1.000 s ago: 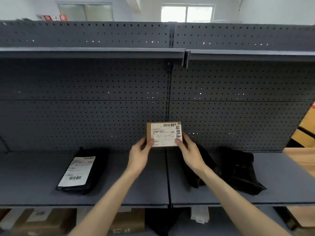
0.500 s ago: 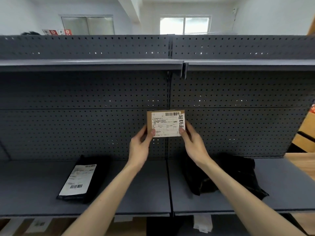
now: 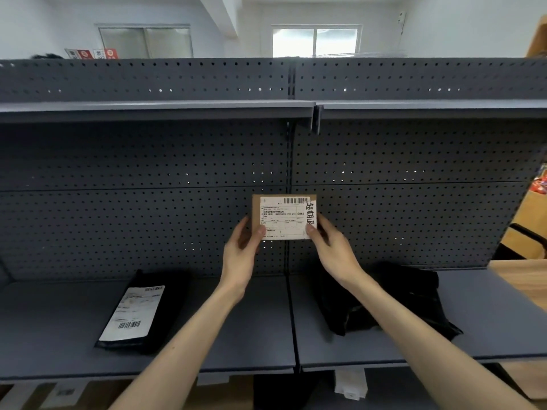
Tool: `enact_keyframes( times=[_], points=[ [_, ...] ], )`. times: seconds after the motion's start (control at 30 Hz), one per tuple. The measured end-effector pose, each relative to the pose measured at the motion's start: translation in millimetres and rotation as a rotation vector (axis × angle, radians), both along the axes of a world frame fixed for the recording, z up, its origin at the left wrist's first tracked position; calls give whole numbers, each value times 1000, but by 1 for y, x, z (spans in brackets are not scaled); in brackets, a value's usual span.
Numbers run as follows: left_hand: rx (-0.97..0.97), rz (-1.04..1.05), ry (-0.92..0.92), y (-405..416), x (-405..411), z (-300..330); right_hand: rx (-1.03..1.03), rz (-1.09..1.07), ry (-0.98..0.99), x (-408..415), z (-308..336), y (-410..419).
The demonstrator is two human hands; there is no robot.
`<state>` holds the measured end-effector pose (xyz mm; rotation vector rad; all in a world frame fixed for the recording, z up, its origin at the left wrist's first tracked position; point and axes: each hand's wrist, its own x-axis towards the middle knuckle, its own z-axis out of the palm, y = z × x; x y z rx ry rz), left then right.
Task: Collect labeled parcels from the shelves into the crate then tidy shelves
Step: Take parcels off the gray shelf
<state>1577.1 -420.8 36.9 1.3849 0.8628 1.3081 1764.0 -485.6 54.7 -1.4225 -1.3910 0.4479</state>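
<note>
We face dark grey perforated metal shelving [image 3: 177, 232]; behind it, white walls [image 3: 444, 31] and two bright sliding windows [image 3: 316, 39].

A small brown cardboard box with a white barcoded shipping label [image 3: 284, 216] is held upright in front of the dark grey perforated shelf backing [image 3: 148, 226]. The left hand [image 3: 241, 255] pinches its lower left corner, the right hand [image 3: 333, 250] its lower right. At 8 o'clock, a flat black mailer bag bearing a white label [image 3: 139, 313] lies on the grey metal shelf [image 3: 236, 344]. At 4 o'clock lies a crumpled black plastic bag [image 3: 408, 294].
</note>
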Motion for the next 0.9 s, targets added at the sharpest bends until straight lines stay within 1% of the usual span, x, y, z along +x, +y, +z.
enact_keyframes(
  times=[0.13, 0.23, 0.3, 0.47, 0.6, 0.73, 0.9],
  points=[
    [-42, -11, -36, -2, 11, -5, -99, -13, -164, 21, 0, -7],
    [-69, -45, -39, -2, 28, -12, -194, -143, -419, 53, -1, -21],
    [-83, -101, -35, -6, 51, -16, -270, -236, -547, 84, -1, -39],
    [-112, -306, -34, -32, 133, -19, -439, -500, -767, 178, -3, -110],
    [-115, -485, -15, -67, 207, -17, -614, -683, -822, 242, 4, -188],
    [-96, -658, 11, -106, 285, -15, -734, -898, -879, 293, 11, -268],
    [-53, -848, 15, -169, 381, -8, -883, -1109, -837, 335, 20, -366]
  ],
)
